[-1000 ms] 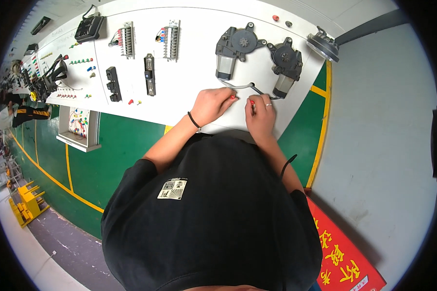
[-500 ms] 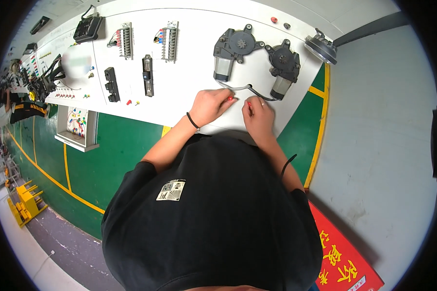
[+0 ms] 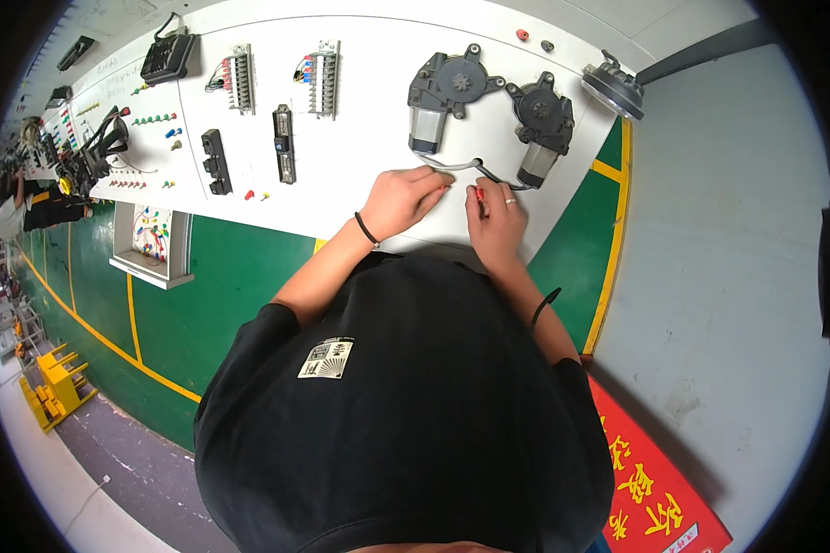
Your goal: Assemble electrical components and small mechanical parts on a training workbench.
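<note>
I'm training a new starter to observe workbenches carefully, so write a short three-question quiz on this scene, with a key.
1. True or false: a black band circles the wrist of the left hand.
2. What colour is the small piece at the right hand? A blue, B red, C green.
3. How many dark motor units with silvery ends lie on the white panel?

Key: 1 true; 2 B, red; 3 two.
</note>
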Demonstrator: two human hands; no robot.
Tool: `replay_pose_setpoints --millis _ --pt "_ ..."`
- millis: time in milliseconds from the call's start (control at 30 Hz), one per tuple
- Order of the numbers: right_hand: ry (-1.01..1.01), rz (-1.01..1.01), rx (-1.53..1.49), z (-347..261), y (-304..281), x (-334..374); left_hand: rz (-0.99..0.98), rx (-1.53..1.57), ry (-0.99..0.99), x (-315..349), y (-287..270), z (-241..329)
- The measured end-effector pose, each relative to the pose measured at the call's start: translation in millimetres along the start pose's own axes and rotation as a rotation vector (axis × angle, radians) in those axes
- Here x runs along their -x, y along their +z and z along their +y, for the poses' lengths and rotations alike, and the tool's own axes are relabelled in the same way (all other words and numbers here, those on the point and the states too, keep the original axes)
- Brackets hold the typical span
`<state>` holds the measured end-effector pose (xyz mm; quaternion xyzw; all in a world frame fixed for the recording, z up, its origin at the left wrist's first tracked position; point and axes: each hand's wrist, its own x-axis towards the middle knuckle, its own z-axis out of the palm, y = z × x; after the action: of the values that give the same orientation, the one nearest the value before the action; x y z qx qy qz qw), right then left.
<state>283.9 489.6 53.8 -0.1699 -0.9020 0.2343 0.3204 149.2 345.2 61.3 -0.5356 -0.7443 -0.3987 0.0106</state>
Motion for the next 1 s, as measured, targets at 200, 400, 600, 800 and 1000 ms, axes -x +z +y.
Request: replay_pose_setpoints --millis 200,400,600,800,1000 --pt "0.133 -0.137 -0.074 12 4 10 0.041 -0.006 -0.206 -2 12 1" --pt "-0.046 -0.043 -0.062 5 -2 -1 0.097 0.032 -0.096 -1 5 7" --pt "0.172 -0.105 -0.233 5 -6 4 0.017 0.026 0.024 -1 0 -1" --pt "-0.025 -0.093 -0.030 11 0 4 0.096 -0.014 -0.124 -1 11 9" --pt "0.085 -0.106 -0.092 -2 -9 -1 0.119 0.017 -0.145 0 11 5"
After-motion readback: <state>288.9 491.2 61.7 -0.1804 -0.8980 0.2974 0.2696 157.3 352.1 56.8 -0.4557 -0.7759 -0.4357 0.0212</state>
